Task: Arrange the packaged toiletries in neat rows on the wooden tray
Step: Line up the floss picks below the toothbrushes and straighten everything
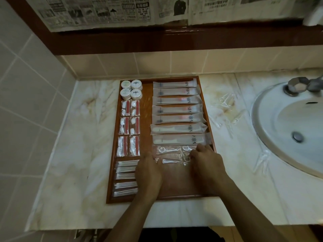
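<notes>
Risk: both hands, left and right, fingers curled, pinch the ends of a floss-pick packet at 5 o'clock on the wooden tray; slick film could slip and nudge the packet above.

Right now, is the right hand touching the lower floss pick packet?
Touching. The head view shows the right hand with fingertips pinching the lower floss pick packet at its right end.

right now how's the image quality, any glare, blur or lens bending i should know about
Head view: dim, warm light; soft glare on the clear wrappers of the floss picks and on the wooden tray. Wide-angle bending curves the wall tiles and counter edge. Both hands, left hand and right hand, look slightly soft, and the print on the newspaper is unreadable.
</notes>
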